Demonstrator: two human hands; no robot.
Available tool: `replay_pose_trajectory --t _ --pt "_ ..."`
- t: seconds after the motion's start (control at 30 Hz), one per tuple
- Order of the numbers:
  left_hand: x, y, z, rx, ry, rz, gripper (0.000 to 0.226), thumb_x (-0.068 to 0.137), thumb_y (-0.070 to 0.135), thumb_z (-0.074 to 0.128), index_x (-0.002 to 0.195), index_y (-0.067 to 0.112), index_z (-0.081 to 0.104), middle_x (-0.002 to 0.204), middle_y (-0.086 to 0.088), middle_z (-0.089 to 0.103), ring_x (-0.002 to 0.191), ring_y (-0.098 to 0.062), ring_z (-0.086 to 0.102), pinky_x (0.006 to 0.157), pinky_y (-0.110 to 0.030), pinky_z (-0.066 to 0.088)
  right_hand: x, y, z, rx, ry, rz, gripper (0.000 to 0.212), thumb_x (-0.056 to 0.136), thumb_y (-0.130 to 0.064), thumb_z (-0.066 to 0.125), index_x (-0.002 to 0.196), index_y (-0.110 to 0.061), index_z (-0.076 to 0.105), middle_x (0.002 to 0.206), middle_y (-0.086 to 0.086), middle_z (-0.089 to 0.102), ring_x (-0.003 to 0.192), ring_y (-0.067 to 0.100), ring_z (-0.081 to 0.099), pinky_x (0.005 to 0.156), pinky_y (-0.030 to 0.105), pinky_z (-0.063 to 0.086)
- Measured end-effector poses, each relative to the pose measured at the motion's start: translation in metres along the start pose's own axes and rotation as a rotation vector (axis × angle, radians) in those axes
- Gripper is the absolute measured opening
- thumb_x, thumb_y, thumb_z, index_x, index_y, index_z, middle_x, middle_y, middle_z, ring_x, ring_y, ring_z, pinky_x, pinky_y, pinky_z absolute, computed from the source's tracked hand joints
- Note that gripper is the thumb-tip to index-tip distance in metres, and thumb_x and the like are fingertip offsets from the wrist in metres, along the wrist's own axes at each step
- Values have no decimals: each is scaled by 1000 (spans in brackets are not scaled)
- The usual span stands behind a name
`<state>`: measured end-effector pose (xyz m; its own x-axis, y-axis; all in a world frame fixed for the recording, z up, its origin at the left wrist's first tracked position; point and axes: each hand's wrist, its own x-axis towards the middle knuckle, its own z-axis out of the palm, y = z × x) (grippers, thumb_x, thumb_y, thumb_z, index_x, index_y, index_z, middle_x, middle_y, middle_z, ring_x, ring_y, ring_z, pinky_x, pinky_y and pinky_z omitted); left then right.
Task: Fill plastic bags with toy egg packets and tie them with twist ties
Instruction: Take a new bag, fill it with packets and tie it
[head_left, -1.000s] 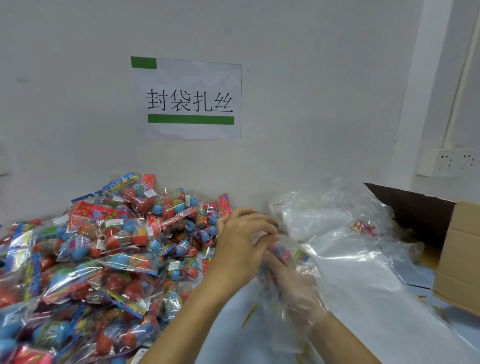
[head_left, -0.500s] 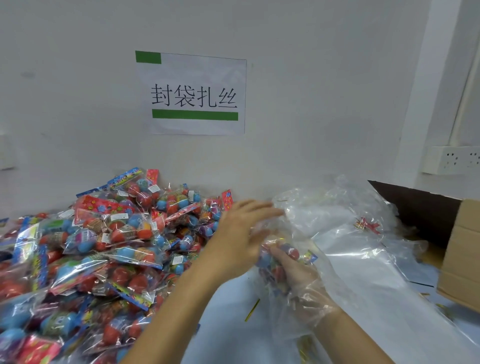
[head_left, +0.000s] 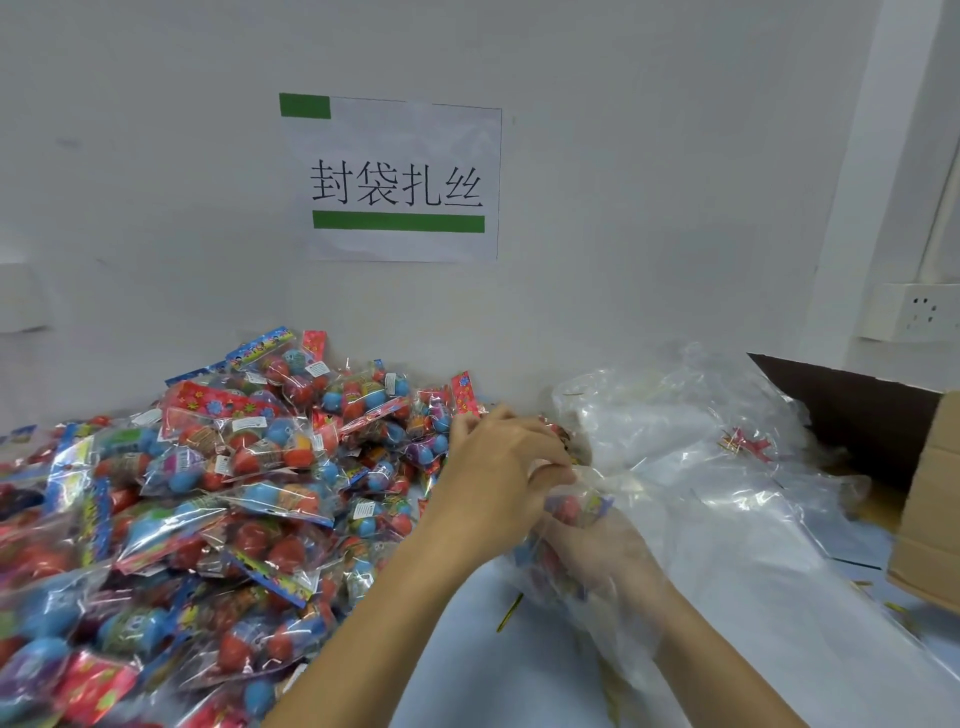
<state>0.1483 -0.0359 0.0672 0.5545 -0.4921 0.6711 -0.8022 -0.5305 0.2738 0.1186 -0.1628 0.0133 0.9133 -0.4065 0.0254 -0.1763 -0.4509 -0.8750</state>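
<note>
Toy egg packets (head_left: 249, 467) are lying heaped across the left half of the bench (head_left: 467, 649), each one a clear crinkled sleeve showing red and blue eggs, with a bright printed header card in red or blue at one end and a small white label on some. One such packet (head_left: 576, 512) is sitting inside a thin clear plastic bag (head_left: 623, 597) at the centre of the view, its red eggs and a scrap of yellow and blue card showing through the film. The right hand (head_left: 597, 561) is reaching inside that bag, the film draping over it, and its grip is curling round the packet from below. The left hand (head_left: 498, 478) is hovering just above, its grip narrowing to a pinch on the bag's film at the top. A loose pile of more clear bags (head_left: 701, 441) is spreading behind and to the right, with a bunch of red and gold twist ties (head_left: 743, 444) lying on it. One yellow tie (head_left: 509, 613) is lying on the bench beneath the hands. A cardboard box (head_left: 924, 499) is standing at the right edge, and a paper sign (head_left: 395, 176) with green bars is hanging on the wall.
</note>
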Motion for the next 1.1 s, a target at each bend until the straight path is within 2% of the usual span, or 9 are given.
replay_pose_trajectory --t 0.13,0.23,0.47,0.6,0.67,0.73,0.9,1.0,1.1 --pt "-1 -13 0 -10 23 -74 10 91 29 70 90 28 80 102 16 73 104 -12 52 80 -29 16 -1 4 -9 207 -158 -38 25 88 -40 72 82 -16 71 70 -2 70 56 9 64 51 20 50" --pt "0 -19 0 -43 39 -79 8 90 28 72 89 28 80 99 16 73 103 -13 54 78 -28 16 -4 2 -14 283 -298 -86 15 96 -31 66 94 -16 70 84 -1 72 72 12 68 65 20 57" --pt "-1 -16 -1 26 36 -84 13 93 31 67 94 30 79 103 15 74 102 -14 55 84 -33 21 -8 -3 -14 16 -60 -222 31 93 -34 69 66 -28 54 42 -32 52 42 -16 52 40 2 36" --pt "-1 -18 -2 107 68 -148 15 95 28 64 100 28 79 104 12 74 104 -17 56 86 -32 27 -10 -10 -18 -73 -114 -213 38 101 -43 53 70 -21 52 42 -19 56 41 -10 53 41 6 37" --pt "-1 -18 -3 120 79 -181 16 96 25 64 99 27 79 100 11 75 102 -18 59 88 -33 31 -12 -13 -21 -154 -167 -211 43 103 -47 44 79 -14 57 57 -7 61 50 1 57 53 18 44" --pt "-1 -18 -4 116 93 -208 15 96 25 64 98 25 79 95 9 75 98 -19 63 93 -36 41 -12 -16 -26 -246 -176 -222 38 106 -35 41 80 -13 58 68 1 60 62 14 56 59 24 45" --pt "0 -20 -10 56 163 -271 15 97 19 62 94 16 76 90 1 75 91 -25 65 88 -41 48 -11 -20 -40 -258 77 -411 45 104 -17 35 59 -14 35 50 -8 39 48 11 32 42 20 27" --pt "1 -23 -14 12 237 -298 14 96 18 61 92 14 74 83 -2 73 85 -28 65 83 -43 50 -7 -20 -43 82 19 -458 42 104 -20 38 68 -14 58 64 -13 59 64 11 53 67 19 43" --pt "1 -30 -18 22 286 -333 13 96 22 61 90 16 71 81 -1 72 83 -28 64 78 -44 52 1 -18 -45 517 -93 -355 38 107 -21 38 112 -8 74 111 4 76 109 17 69 99 36 51"
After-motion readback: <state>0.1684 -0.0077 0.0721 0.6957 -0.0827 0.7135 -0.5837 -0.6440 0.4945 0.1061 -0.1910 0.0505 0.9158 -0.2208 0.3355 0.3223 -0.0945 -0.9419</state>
